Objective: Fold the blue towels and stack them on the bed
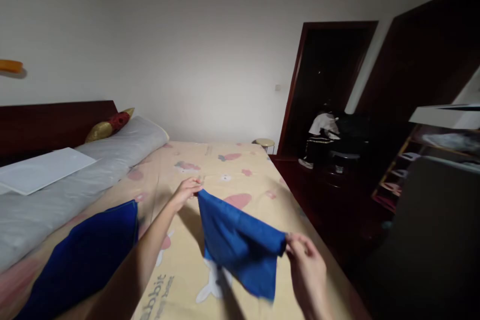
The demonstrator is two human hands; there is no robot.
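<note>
Head view: you hold a blue cloth stretched between both hands, lifted above the bed. Your left hand pinches its far corner, out toward the middle of the bed. Your right hand pinches the near corner, close to the bed's right edge and closer to your body. The cloth's top edge runs taut from one hand to the other, so its long axis slants from far-left to near-right. The rest hangs down below that edge; the lower corner dangles under your right hand, just above the printed sheet. Whether it touches the sheet, cannot tell. Both hands are closed on the cloth in fingertip grips, none loose. Right hand is the nearer one to you; left arm is reached out further.

A second, darker blue cloth lies flat on the bed toward the near-left corner, just beside your left forearm and apart from the held one. Grey pillow lies along the headboard side, white board on top of it. Dark doorway past the bed's far-right corner.
</note>
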